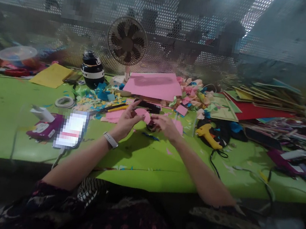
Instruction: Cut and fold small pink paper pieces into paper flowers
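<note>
A small pink paper piece (143,113) with a rounded outline is held up over the green table. My left hand (128,121) pinches its left side between thumb and fingers. At its right edge, the fingertips of my right hand (166,126) are closed on the paper; the exact grip is partly hidden. Beneath and beside the hands lie more pink paper sheets (114,116). A black object (150,107) rests just behind them, and a small dark blue item (150,136) lies below.
A large pink sheet (154,85), paper scraps (193,94) and a fan (127,43) stand behind. To the right is a yellow glue gun (209,135) with a cord. A phone (72,129), tape roll (65,102) and black bottle (93,71) are on the left.
</note>
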Tool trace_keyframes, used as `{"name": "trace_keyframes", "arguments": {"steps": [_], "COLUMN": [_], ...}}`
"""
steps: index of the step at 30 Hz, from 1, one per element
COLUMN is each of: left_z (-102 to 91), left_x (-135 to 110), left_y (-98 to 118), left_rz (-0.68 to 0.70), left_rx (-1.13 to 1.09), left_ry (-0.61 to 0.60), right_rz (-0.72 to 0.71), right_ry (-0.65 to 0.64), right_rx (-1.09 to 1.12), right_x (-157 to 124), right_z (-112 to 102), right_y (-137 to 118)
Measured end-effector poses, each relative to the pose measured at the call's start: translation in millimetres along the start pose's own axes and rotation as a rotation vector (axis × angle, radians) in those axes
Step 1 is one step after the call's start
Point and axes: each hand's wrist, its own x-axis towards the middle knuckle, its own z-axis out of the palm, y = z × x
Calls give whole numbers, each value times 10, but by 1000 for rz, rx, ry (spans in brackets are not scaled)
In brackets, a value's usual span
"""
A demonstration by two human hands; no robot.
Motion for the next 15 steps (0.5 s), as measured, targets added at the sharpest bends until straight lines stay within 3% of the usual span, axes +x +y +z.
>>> {"name": "trace_keyframes", "arguments": {"steps": [2, 5, 10, 15], "left_z": [18, 7, -111, -234], "left_x": [-20, -20, 48, 92], "left_y": [-19, -15, 86, 148], "left_rz": [-16, -77, -272, -354], "left_rx": [36, 50, 50, 194], "left_ry": [-6, -4, -61, -195], "right_rz": [-19, -59, -38, -48], "right_ry": [-39, -15, -61, -110], "right_rx": [157, 217, 150, 28], "right_x": [-5, 10, 9, -10], "right_z": [85, 144, 73, 14], "right_y": [10, 54, 90, 114]}}
